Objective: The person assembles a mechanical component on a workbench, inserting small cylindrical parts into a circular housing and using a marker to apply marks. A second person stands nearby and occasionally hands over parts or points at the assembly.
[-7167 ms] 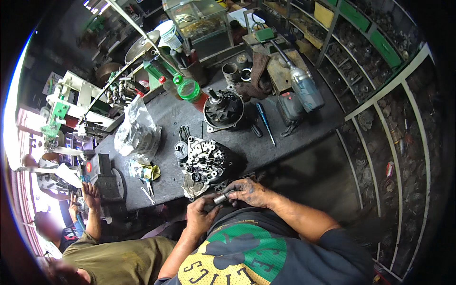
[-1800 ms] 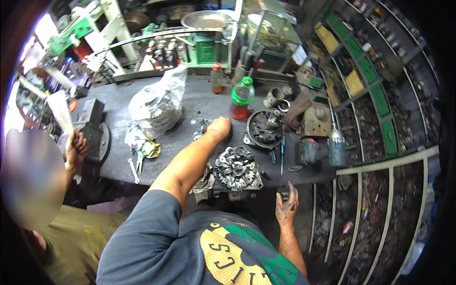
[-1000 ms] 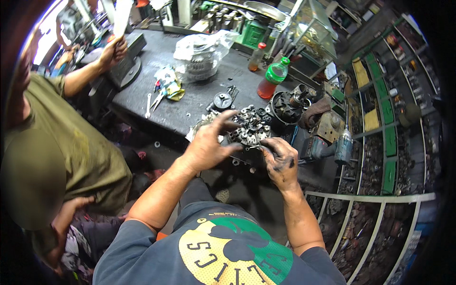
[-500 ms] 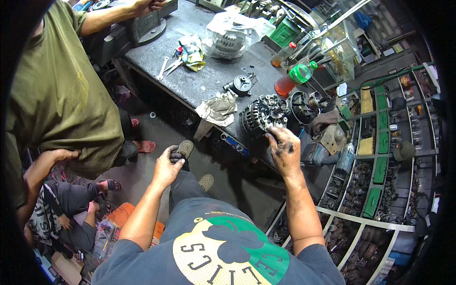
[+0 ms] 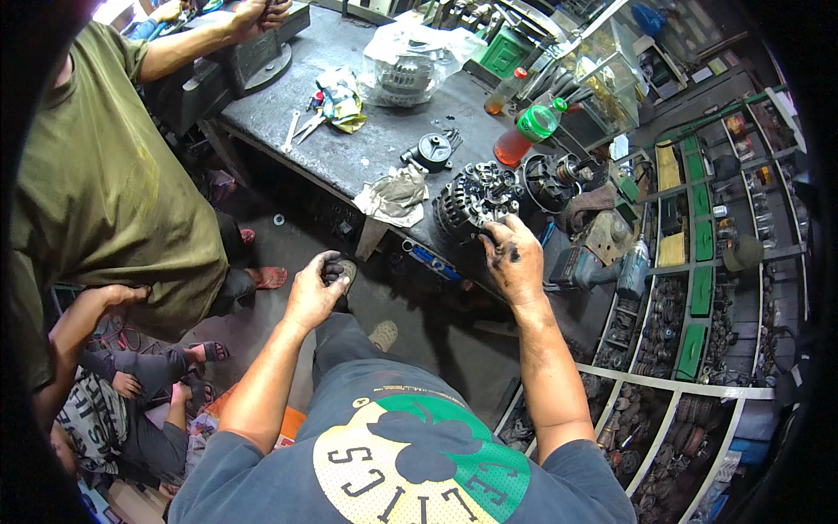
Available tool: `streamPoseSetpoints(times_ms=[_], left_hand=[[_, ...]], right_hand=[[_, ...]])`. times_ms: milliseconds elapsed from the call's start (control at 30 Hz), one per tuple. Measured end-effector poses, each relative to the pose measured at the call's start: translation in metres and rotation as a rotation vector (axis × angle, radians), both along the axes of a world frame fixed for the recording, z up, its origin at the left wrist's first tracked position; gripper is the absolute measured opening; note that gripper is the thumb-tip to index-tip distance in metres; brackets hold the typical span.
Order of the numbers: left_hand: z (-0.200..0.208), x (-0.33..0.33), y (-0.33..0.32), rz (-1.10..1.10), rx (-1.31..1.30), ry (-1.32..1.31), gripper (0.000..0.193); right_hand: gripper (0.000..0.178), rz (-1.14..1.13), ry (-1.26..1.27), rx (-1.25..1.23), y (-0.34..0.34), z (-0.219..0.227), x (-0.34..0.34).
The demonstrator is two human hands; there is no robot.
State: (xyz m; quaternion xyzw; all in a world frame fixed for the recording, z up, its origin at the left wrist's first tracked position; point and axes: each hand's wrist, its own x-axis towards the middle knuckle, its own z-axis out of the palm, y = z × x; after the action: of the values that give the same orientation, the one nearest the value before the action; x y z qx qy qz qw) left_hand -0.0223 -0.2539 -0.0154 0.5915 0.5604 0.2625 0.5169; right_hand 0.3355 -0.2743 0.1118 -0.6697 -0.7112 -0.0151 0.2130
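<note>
Slotted metal housing: it (image 5: 476,199) sits at the front edge of the desk (image 5: 375,140), between a grey cloth (image 5: 393,194) and a 2nd, open housing (image 5: 550,182).
Left hand: 1.0 s ago it was spread beside the slotted housing; now the hand (image 5: 314,288) hangs well apart from it, over the floor (image 5: 292,240).
Left fingers: curled inward; whether they hold anything cannot be told.
Right hand: it (image 5: 517,262) has stayed at the housing's near edge.
Right fingers: thumb and fingertips drawn together; contact or a small piece between them cannot be made out.
Effect on the work: only 1 hand seems engaged at the housing, apparently leaving it unsteadied by the other.
</note>
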Motion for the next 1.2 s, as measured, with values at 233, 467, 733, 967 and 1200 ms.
streamPoseSetpoints(times_ms=[233,467,733,967,1200], left_hand=[[-0.004,0.022,-0.009,-0.074,0.017,-0.013,0.051],[-0.009,0.033,-0.014,-0.134,0.035,0.001,0.050],[0.010,0.039,-0.010,-0.169,0.029,0.058,0.050],[0.014,0.058,0.028,-0.136,0.356,0.040,0.058],[0.087,0.114,0.105,-0.241,0.648,0.043,0.063]], right_hand=[[0.019,0.062,-0.037,0.016,0.000,0.004,-0.005],[0.015,0.044,-0.052,0.079,-0.002,-0.008,-0.001],[0.011,0.167,-0.079,0.107,-0.001,-0.005,0.010],[0.037,-0.498,0.223,0.078,-0.008,-0.043,0.096],[0.062,-0.774,0.170,-0.266,-0.027,-0.166,0.161]])
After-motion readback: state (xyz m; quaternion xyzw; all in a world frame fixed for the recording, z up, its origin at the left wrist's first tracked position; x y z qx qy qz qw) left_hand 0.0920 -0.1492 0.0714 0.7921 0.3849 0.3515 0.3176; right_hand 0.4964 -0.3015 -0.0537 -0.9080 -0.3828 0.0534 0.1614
